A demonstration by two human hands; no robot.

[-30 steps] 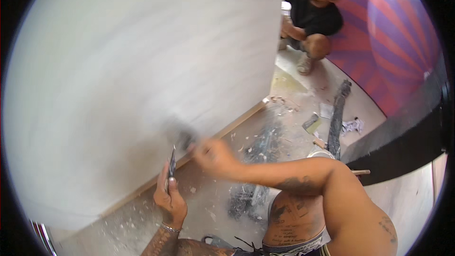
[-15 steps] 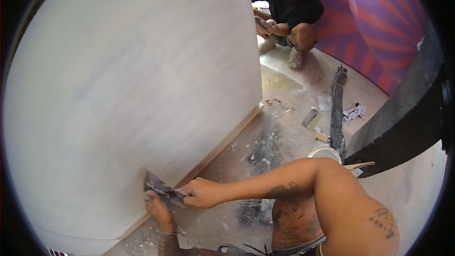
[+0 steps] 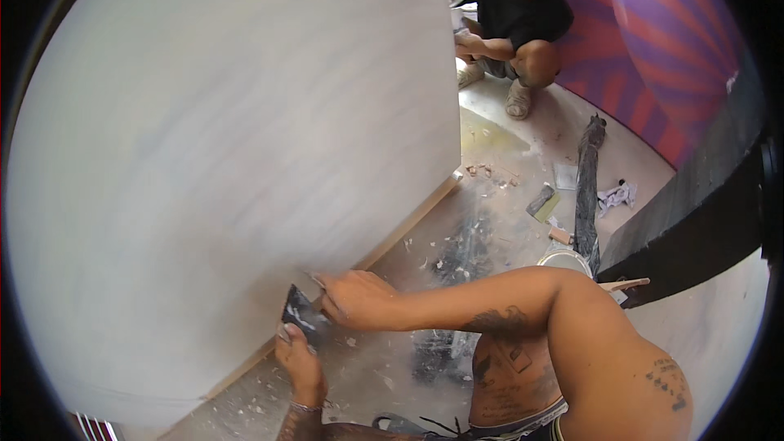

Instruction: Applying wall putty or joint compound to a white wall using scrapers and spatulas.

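My left hand [image 3: 300, 366] is closed around a dark, flat plate [image 3: 300, 310] smeared with white filler. Just above and to the right of it, my right hand [image 3: 359, 298] grips a thin blade that looks like a putty knife [image 3: 312, 278], its tip blurred and its handle hidden in my fingers. The knife is beside the upper edge of the plate; whether they touch I cannot tell. Both hands are in front of the lower edge of a large whitish panel [image 3: 245, 139] with grey smudges.
A brown strip [image 3: 408, 222] edges the panel's foot. Right of it, the dusty floor [image 3: 490, 237] holds a tub [image 3: 563, 259], a long dark beam [image 3: 586, 188], a crumpled cloth [image 3: 616, 198] and scraps. A black curved structure [image 3: 694, 220] stands at right. Another person [image 3: 523, 24] squats at the back.
Both hands have moved right, away from the panel's surface. The knife has lifted off the plate's face. The other person's hands have shifted, and a light-coloured flat piece now shows there.
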